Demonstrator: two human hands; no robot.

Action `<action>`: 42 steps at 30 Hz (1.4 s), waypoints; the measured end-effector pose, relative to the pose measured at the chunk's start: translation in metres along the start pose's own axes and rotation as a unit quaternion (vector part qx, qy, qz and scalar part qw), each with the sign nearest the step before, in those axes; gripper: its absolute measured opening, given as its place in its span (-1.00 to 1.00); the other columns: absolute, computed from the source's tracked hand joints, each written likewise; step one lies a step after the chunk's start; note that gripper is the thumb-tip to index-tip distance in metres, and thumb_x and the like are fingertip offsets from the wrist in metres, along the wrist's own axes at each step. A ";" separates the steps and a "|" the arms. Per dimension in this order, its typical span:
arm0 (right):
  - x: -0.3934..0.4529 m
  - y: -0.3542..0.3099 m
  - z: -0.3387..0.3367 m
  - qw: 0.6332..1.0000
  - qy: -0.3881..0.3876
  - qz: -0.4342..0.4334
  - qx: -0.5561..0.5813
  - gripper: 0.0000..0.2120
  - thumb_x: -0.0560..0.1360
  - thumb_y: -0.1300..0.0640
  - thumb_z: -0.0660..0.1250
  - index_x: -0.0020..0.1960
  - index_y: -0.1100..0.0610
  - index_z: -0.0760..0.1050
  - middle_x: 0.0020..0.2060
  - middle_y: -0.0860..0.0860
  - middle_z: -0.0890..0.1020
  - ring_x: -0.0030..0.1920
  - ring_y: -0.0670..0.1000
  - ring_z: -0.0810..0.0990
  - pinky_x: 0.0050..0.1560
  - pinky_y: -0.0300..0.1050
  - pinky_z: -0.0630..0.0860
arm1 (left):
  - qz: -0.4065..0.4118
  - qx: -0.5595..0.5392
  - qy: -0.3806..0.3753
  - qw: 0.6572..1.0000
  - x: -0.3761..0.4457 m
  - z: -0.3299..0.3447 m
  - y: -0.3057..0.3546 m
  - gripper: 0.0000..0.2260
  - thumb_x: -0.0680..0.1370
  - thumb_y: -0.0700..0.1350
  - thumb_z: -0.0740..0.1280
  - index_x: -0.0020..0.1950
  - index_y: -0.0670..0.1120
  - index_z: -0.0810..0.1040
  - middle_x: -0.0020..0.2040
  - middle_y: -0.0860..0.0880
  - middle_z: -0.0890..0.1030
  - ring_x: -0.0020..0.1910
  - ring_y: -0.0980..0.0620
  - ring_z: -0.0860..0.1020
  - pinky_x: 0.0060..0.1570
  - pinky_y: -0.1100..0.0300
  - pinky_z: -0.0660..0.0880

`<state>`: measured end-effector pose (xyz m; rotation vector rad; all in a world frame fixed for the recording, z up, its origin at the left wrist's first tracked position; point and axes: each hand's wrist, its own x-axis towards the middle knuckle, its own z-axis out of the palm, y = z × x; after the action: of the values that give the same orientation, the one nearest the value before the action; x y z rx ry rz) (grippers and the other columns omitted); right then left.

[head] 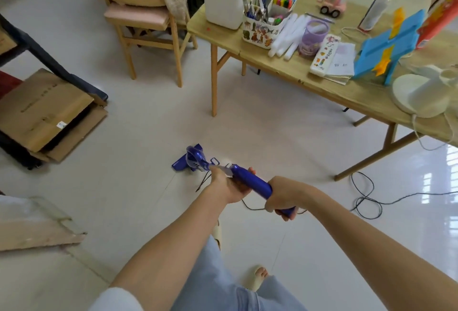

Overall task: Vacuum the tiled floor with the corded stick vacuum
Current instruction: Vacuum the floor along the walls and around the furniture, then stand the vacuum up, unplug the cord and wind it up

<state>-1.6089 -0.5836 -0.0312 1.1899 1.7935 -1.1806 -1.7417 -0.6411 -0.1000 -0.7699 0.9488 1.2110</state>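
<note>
both hands, left hand (229, 184) and right hand (282, 195), grip the glossy blue stick vacuum (250, 181), black cord (366, 199) trailing.

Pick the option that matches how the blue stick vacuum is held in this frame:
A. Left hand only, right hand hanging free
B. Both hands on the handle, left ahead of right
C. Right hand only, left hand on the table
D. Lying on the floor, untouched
B: the left hand grips the stick vacuum nearer its floor head, while the right hand grips the rear end of the handle, both curled around it.
</note>
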 end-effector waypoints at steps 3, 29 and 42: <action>0.008 0.001 -0.011 0.999 0.011 0.041 0.018 -0.73 0.42 0.32 0.25 0.12 0.22 0.39 -0.39 0.10 0.51 -0.50 0.02 0.48 -0.49 -0.22 0.47 | -0.007 0.050 0.020 0.999 0.007 0.017 0.006 -0.41 0.61 0.27 -0.01 0.13 -0.26 0.43 -0.24 -0.24 0.64 -0.20 -0.15 0.60 -0.19 0.02 0.57; 0.013 -0.017 -0.034 0.990 0.132 -0.009 -0.051 -0.73 0.43 0.29 0.25 0.13 0.20 0.45 -0.35 0.03 0.52 -0.46 -0.03 0.52 -0.42 -0.23 0.46 | 0.020 0.032 -0.012 0.999 0.001 0.041 0.031 -0.64 0.66 0.06 0.09 0.02 -0.24 0.43 -0.18 -0.15 0.57 -0.20 -0.08 0.55 -0.08 0.10 0.51; -0.003 -0.138 -0.076 0.872 0.362 -0.329 -0.008 -0.85 0.50 0.06 0.32 -0.01 0.09 0.42 -0.11 -0.01 0.50 -0.17 -0.02 0.47 -0.19 -0.21 0.41 | 0.168 0.022 -0.104 0.980 -0.040 0.049 0.151 -0.64 0.54 -0.03 0.36 0.24 -0.21 0.44 -0.04 -0.21 0.60 -0.06 -0.08 0.60 -0.09 0.11 0.61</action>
<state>-1.7401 -0.5376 0.0428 1.1189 2.9435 -1.1273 -1.8837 -0.5842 -0.0429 -0.4471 0.9516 1.5264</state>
